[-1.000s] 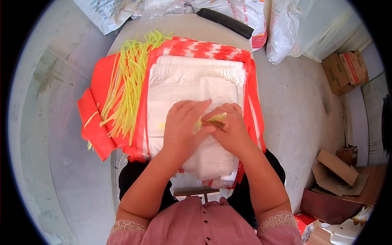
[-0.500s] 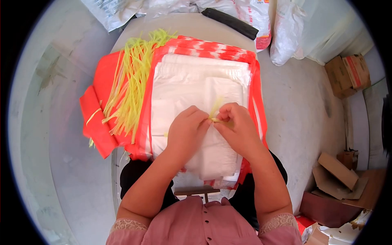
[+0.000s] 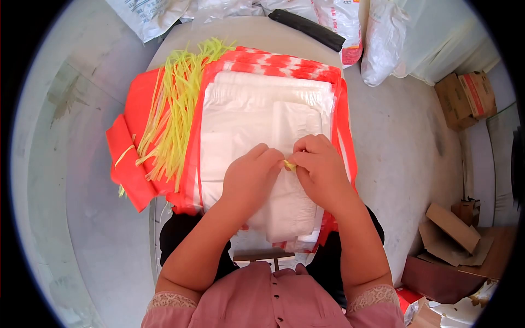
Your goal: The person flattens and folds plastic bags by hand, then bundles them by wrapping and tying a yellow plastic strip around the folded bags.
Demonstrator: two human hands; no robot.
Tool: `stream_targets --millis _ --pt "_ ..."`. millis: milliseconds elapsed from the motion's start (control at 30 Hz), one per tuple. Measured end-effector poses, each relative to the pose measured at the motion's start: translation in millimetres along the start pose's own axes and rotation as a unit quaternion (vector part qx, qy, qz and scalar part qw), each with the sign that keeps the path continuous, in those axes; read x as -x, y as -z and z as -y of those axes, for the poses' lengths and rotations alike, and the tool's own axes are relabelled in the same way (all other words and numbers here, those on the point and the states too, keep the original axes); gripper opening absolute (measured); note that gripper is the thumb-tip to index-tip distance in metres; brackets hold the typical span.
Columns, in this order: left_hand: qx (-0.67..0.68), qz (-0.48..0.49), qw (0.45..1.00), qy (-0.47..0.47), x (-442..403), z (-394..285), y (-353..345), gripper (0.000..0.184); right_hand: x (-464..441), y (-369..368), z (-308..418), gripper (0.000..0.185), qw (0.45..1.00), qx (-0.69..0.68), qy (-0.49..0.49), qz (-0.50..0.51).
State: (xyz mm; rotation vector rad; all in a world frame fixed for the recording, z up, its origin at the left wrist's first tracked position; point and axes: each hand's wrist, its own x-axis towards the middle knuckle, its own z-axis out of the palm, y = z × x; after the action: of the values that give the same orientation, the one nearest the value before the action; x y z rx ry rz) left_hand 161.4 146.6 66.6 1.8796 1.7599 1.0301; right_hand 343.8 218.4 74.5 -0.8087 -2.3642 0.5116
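Observation:
Between my two hands is a short piece of yellow strip [image 3: 290, 165], pinched over a folded white plastic bundle [image 3: 292, 210]. My left hand [image 3: 256, 169] is closed, its thumb and finger at the strip's left end. My right hand [image 3: 317, 165] pinches the strip from the right, fingers curled. Beneath lies a stack of white plastic sheets [image 3: 229, 123] on red-and-white bags [image 3: 273, 64]. Many loose yellow strips [image 3: 178, 109] lie left of the stack, over red material [image 3: 139, 101]. A red roll [image 3: 130, 164] tied with a yellow band rests at the far left.
A black roll [image 3: 306, 30] lies at the back of the table [image 3: 229, 34]. White sacks [image 3: 385, 44] stand beyond it. Cardboard boxes [image 3: 465, 101] sit at the right wall, and an opened carton [image 3: 454, 235] is at the lower right.
My hands have come together from a second ago, when my left hand was more open. The yellow strip's long upright ends, seen half a second ago, no longer show.

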Motion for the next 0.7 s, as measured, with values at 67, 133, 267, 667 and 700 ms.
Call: stream_targets --millis 67,133,267,667,700 --pt "0.042 -0.016 0.999 -0.004 -0.5 6.5 -3.3 0.004 -1.1 4.0 -2.6 0.019 0.999 -0.049 -0.002 0.016" --pt "0.059 -0.013 0.998 0.004 -1.1 8.7 -2.7 0.005 -1.7 6.4 -0.3 0.013 0.998 -0.056 -0.014 0.03" --pt "0.06 -0.001 0.998 -0.012 -1.9 13.0 -1.1 0.008 -1.6 0.7 3.7 0.011 1.0 0.022 -0.005 0.006" --pt "0.043 0.011 0.995 0.086 1.3 18.5 14.0 0.007 21.5 3.5 -12.9 0.016 0.988 0.124 0.063 -0.072" --pt "0.014 0.014 0.996 0.089 1.2 18.2 15.0 0.009 23.2 4.0 -14.9 0.016 0.986 0.135 0.071 -0.07"
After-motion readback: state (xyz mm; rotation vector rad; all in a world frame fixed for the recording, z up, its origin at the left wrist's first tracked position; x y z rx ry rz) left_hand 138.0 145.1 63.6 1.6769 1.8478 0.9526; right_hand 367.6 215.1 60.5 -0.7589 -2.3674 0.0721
